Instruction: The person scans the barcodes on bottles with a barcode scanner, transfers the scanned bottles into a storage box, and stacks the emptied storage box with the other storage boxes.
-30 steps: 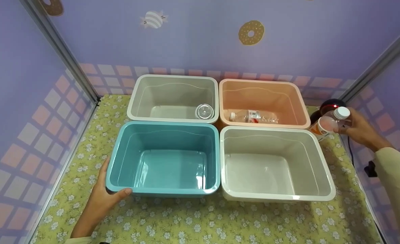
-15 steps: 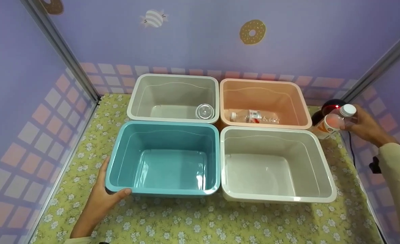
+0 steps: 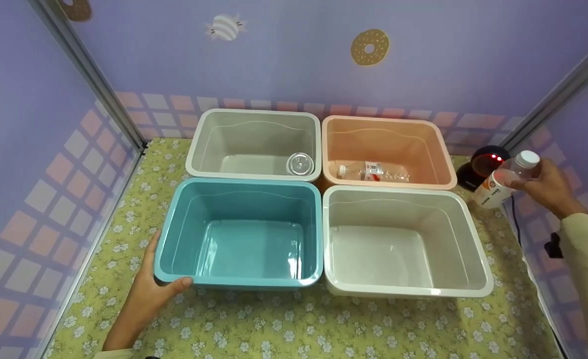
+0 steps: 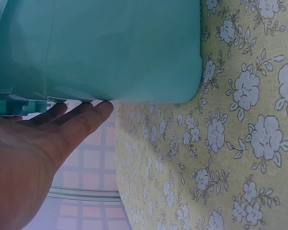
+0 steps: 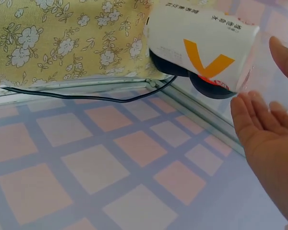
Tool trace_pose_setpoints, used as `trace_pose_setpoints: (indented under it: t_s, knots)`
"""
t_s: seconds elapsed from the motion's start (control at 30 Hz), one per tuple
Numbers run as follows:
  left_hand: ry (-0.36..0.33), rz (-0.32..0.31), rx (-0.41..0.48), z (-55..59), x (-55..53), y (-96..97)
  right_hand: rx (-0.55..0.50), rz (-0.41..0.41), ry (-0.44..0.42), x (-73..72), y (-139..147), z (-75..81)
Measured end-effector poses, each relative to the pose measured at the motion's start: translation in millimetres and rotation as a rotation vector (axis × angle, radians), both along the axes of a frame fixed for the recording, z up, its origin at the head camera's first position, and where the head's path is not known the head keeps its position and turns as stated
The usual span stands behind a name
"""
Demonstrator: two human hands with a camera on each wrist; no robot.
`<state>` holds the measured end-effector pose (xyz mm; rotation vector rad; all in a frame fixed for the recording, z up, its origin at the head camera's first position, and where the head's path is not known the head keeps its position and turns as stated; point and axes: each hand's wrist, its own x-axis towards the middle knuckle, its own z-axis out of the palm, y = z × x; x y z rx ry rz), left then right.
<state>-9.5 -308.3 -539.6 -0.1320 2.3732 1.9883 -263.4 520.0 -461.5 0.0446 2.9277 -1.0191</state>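
Note:
A clear plastic bottle with a white cap and a white-and-orange label (image 3: 493, 190) leans to the right in my right hand (image 3: 550, 188). Thumb and fingers grip it near the shoulder, below the cap. Just behind the bottle stands a black device with red lights (image 3: 484, 162), partly covered by it in the right wrist view. My left hand (image 3: 147, 289) spans the near left corner of the blue bin (image 3: 239, 282). Its thumb lies at the front rim, and in the left wrist view its straight fingers (image 4: 89, 117) rest along the bin's side.
Beside the blue bin is a cream bin (image 3: 408, 290). Behind them, a grey bin (image 3: 254, 175) contains a clear round plastic container (image 3: 300, 164), and an orange bin (image 3: 388, 183) contains another clear bottle (image 3: 368, 171). A black cable (image 5: 101, 99) runs along the right wall.
My right hand has moved right with the bottle, away from the orange bin, and more of the label's white side shows. Two red lights now show on the black device. My left hand stays put.

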Motion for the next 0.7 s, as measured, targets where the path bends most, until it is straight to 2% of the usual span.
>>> trace_pose_setpoints:
  t_s: [0.2, 0.4, 0.7]
  knots:
    - [-0.005, 0.003, -0.006, 0.2, -0.5, -0.1, 0.039, -0.053, 0.033, 2.0, 0.0, 1.5]
    - [0.004, 0.0, 0.003, -0.3, -1.2, 0.0, 0.028, -0.071, 0.032, 4.8, -4.7, 5.4]
    - [0.005, -0.009, -0.016, -0.5, -0.5, -0.7, -0.016, -0.051, 0.099, 6.4, -17.3, 10.7]
